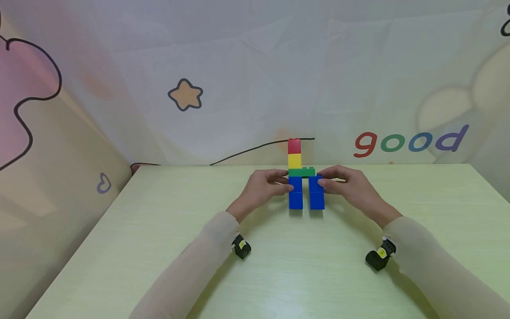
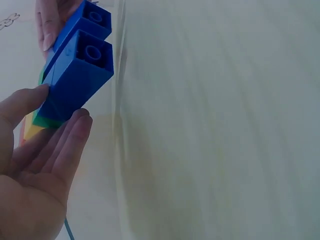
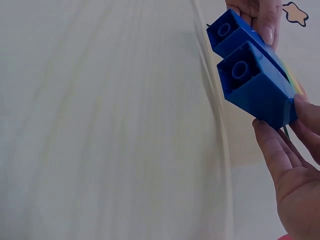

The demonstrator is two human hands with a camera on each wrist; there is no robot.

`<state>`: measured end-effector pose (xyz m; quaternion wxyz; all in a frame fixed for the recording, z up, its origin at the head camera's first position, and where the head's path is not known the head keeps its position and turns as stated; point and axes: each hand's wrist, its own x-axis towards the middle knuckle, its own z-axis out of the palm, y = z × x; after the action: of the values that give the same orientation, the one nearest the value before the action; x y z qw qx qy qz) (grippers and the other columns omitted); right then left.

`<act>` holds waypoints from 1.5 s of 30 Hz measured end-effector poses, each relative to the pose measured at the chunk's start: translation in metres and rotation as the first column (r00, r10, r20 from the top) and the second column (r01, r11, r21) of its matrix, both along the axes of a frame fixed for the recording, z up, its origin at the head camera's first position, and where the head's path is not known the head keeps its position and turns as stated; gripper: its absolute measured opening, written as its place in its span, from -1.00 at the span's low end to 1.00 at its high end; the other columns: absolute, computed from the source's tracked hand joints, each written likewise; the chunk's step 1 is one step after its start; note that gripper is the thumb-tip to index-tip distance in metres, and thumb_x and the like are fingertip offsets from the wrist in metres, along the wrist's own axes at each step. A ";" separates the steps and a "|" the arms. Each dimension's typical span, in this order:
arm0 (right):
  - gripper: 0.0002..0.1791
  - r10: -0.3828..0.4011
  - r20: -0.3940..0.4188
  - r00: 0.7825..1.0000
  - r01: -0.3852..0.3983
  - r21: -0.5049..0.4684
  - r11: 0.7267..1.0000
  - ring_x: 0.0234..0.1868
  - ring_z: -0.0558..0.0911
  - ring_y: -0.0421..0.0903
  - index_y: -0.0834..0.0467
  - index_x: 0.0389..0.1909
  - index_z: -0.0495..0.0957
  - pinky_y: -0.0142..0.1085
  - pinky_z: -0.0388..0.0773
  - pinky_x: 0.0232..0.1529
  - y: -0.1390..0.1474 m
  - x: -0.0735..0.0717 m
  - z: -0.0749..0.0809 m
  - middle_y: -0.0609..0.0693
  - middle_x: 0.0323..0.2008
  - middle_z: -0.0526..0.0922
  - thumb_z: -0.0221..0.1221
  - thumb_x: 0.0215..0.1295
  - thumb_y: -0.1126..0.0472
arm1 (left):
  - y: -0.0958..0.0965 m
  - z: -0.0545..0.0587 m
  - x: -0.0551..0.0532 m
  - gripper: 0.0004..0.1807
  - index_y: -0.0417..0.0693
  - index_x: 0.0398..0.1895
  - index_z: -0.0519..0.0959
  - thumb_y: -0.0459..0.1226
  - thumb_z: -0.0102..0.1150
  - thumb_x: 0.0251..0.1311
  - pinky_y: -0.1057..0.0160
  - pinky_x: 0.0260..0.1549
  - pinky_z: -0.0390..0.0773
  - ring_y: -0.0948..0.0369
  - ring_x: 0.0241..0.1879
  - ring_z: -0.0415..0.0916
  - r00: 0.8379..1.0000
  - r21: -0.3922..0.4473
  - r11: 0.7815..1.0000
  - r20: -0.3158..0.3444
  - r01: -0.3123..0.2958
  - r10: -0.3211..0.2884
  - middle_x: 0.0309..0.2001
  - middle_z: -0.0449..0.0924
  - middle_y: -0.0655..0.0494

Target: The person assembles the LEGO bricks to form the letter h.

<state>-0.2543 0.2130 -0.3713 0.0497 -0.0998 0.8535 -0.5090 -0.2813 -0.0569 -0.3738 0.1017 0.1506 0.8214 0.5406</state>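
Both hands hold up a structure of toy building bricks, and the hollow undersides of its legs show in both wrist views. My left hand (image 1: 264, 184) pinches the left blue leg (image 1: 295, 200) between thumb and fingers. The right blue leg (image 1: 316, 201) is pinched by my right hand (image 1: 350, 186) near its top. Each leg is two blue bricks high. A green brick (image 1: 304, 172) lies across the top, and the right leg juts out past its right end. Over the left leg, a yellow brick (image 1: 294, 161) sits on the green one, topped by a red brick (image 1: 294, 146).
A pale green table (image 1: 179, 208) spreads beneath the hands, its far edge against a printed cloth backdrop (image 1: 255, 88). A small black camera (image 1: 241, 247) is worn on the left wrist, and another camera (image 1: 380, 254) on the right.
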 end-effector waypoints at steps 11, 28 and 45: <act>-0.39 0.025 0.050 0.998 -0.027 0.023 0.999 0.41 0.48 0.28 0.19 0.45 0.47 0.20 0.44 0.38 -0.002 -0.006 -0.004 0.25 0.37 0.51 0.33 0.51 0.02 | -0.006 -0.003 -0.003 -0.40 -0.14 0.44 0.54 -0.26 0.45 0.37 0.16 0.09 0.68 0.11 0.07 0.72 0.999 0.007 0.999 0.020 0.039 -0.039 0.09 0.76 0.01; -0.24 0.094 0.071 0.993 -0.100 0.092 0.991 0.44 0.44 0.33 0.21 0.54 0.39 0.24 0.44 0.37 -0.001 -0.009 -0.011 0.30 0.43 0.48 0.38 0.45 -0.01 | -0.012 -0.016 -0.011 -0.35 -0.10 0.43 0.57 -0.17 0.53 0.29 0.11 0.19 0.62 0.14 0.10 0.69 0.994 -0.019 0.994 0.031 0.105 -0.105 0.13 0.74 0.07; -0.25 0.111 0.125 0.986 -0.120 0.072 0.990 0.46 0.40 0.32 0.26 0.57 0.32 0.24 0.34 0.44 -0.004 -0.008 -0.013 0.32 0.43 0.46 0.30 0.53 0.00 | -0.013 -0.015 -0.008 -0.38 -0.07 0.41 0.60 -0.16 0.52 0.31 0.04 0.25 0.57 0.10 0.14 0.66 0.993 -0.027 0.995 0.082 0.091 -0.089 0.21 0.70 0.07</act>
<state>-0.2628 0.2094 -0.3841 0.1345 -0.1161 0.8612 -0.4762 -0.2889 -0.0698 -0.3893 0.1612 0.1641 0.8172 0.5285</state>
